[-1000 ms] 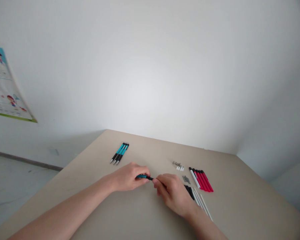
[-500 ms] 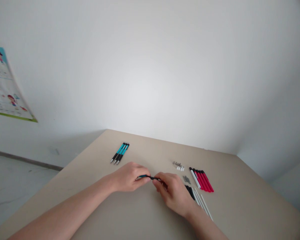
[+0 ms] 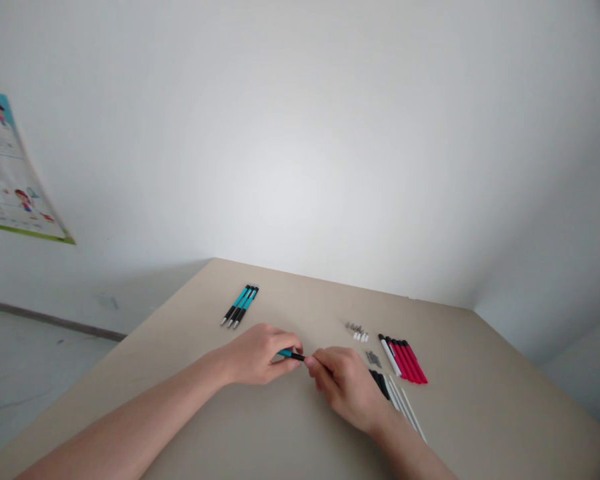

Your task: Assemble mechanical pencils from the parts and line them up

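Over the middle of the beige bench [image 3: 220, 413], the left hand [image 3: 257, 353] and right hand [image 3: 347, 387] meet on 1 teal and black plastic pen [image 3: 291, 355], held just above the surface. The left fingers are curled shut around its teal end; the right fingers pinch its black end. 3 matching teal pens [image 3: 240, 305] lie side by side farther back on the left. Right of the hands lie red pen barrels [image 3: 406, 361], small white and grey caps [image 3: 357, 331] and thin white refill tubes [image 3: 406, 407].
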Demonstrator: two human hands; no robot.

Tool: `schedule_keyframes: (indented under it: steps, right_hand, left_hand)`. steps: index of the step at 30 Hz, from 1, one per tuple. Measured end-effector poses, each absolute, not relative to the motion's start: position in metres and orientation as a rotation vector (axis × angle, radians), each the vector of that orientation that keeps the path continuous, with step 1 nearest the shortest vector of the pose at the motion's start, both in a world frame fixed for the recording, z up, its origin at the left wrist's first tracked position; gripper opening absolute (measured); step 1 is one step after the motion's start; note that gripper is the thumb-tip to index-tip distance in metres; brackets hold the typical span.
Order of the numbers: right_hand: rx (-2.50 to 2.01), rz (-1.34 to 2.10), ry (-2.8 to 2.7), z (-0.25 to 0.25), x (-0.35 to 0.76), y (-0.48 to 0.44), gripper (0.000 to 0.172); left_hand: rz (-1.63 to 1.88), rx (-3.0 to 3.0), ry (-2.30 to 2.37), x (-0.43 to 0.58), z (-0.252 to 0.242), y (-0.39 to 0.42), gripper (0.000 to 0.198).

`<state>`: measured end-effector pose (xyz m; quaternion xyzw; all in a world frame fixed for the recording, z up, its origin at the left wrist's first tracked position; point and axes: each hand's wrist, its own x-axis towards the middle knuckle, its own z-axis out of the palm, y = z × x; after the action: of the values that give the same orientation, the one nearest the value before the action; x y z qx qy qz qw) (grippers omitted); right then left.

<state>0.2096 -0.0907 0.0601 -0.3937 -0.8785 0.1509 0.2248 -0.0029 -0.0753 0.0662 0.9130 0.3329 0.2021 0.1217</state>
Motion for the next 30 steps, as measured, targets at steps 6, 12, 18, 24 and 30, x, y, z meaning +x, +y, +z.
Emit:
schedule_keyframes:
  steps: [6, 12, 18, 24, 30]
  right_hand:
    - [-1.081, 0.426, -2.415, 0.0621, 0.2096, -0.0920, 0.039]
    - [-1.055, 0.430, -2.414, 0.0622, 0.2095, -0.0921, 0.030]
    - [-1.106, 0.353, -2.424, 0.0617, 0.2090, -0.0909, 0.040]
    - [-1.105, 0.300, -2.424, 0.0600, 0.2095, -0.0900, 0.038]
    - [-1.105, 0.322, -2.427, 0.0571, 0.2098, -0.0901, 0.038]
  left_hand:
    - [0.583, 2.704, 0.967, -0.0042, 0.0651, -0.0746, 0.014]
    - [0.561, 2.688, 0.944, -0.0043, 0.0654, -0.0750, 0.017]
    - [0.578, 2.668, 0.984, -0.0045, 0.0649, -0.0744, 0.018]
    - [0.622, 2.624, 0.919, -0.0041, 0.0645, -0.0739, 0.018]
    - [0.675, 2.623, 0.983, -0.0052, 0.0658, -0.0736, 0.005]
